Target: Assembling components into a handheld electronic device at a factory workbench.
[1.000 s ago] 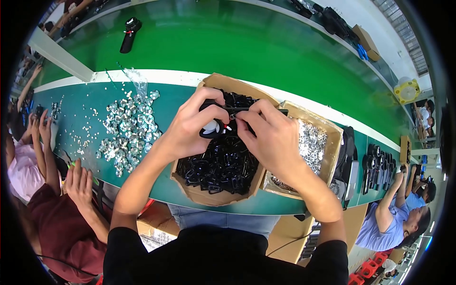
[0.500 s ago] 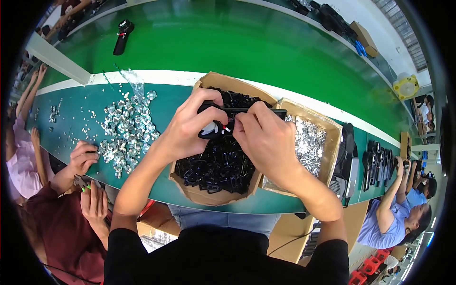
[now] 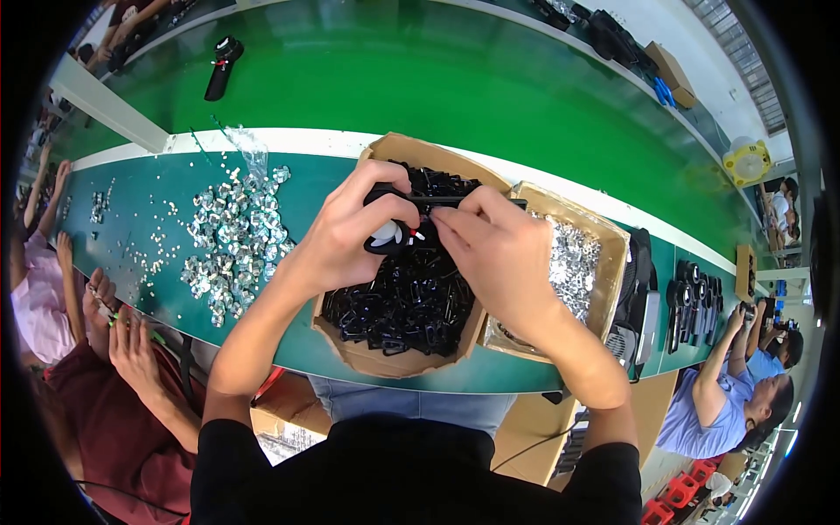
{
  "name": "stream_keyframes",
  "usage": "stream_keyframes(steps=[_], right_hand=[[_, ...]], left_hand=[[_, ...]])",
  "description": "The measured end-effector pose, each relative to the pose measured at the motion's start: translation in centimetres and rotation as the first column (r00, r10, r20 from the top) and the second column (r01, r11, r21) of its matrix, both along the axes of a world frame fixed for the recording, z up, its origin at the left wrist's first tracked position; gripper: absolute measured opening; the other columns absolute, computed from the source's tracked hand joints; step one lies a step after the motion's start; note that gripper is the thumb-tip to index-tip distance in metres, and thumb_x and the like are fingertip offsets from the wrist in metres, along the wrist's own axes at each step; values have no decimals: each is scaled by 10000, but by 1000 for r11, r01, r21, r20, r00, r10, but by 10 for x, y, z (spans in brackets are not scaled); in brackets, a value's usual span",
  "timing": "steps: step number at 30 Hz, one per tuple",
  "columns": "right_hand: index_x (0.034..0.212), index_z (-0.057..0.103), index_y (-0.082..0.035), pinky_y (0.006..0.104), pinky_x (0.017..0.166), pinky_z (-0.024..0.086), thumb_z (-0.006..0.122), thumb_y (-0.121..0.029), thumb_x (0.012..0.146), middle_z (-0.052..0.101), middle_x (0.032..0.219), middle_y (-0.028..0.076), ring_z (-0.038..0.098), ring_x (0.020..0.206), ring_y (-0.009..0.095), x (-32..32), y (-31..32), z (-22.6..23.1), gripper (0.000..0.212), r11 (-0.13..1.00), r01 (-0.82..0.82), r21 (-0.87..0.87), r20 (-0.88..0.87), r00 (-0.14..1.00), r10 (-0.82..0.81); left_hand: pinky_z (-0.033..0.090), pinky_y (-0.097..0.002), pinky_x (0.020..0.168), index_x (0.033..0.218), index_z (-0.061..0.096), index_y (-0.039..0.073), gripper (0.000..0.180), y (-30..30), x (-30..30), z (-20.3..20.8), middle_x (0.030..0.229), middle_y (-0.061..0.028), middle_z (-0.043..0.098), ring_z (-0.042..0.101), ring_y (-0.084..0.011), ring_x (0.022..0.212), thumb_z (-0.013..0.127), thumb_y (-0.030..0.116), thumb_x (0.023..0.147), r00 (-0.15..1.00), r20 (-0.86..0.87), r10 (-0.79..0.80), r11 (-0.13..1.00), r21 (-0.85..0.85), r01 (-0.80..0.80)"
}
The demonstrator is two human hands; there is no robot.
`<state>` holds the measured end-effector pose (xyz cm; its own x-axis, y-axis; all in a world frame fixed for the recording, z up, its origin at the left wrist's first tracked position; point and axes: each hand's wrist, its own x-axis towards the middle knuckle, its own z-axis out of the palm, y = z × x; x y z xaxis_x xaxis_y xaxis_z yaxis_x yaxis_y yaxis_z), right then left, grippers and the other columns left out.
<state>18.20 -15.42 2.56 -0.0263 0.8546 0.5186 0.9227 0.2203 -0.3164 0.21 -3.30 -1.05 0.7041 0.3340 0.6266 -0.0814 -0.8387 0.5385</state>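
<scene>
Your left hand (image 3: 354, 227) is curling its thumb and fingers around the white-faced end of a black gadget (image 3: 391, 242), grasping it firmly above the brown carton (image 3: 381, 363). Your right hand (image 3: 499, 245) is bunching its thumb and fingertips against the gadget's middle, half closed; you are hiding the contact, so I cannot tell whether they are gripping it or a small part. Since half a second ago, your right fingers are straightening slightly and reaching a little further left along the gadget, while your left hand is holding its place; the handwork seems to be continuing, with the gadget staying between both hands.

Beneath, black clips (image 3: 398, 319) are filling the carton. Just right, a second box (image 3: 617, 271) is holding small silvery bits (image 3: 573, 267); further right, black handles (image 3: 696, 306) are lying in a row. To the left, shiny metal pieces (image 3: 232, 236) are lying heaped on the table (image 3: 324, 179). At near left, a co-worker's hands (image 3: 136, 350) are drawing back from that heap. On the far green surface (image 3: 490, 96), another black gadget (image 3: 223, 68) is lying at the left, shifting slightly leftward.
</scene>
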Motion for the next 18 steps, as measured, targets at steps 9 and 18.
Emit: stream_keyframes(steps=[9,18], right_hand=[[926,746,-114,368,668,512,908,-191,647,657,914,26,637,878,253,15,12,23,332,987,142,71,37,989,-145],[1127,753,-25,337,684,569,775,-50,831,764,926,169,731,710,263,39,21,8,298,872,-356,-335,-397,893,212]], left_hand=[[518,-425,847,957,649,54,515,3,-1,2,1124,-127,546,597,-349,1042,717,-123,478,999,15,-43,999,-21,43],[529,-439,873,962,660,47,505,5,-1,3,1117,-129,567,608,-344,1073,716,-114,487,993,0,-115,993,-17,115]])
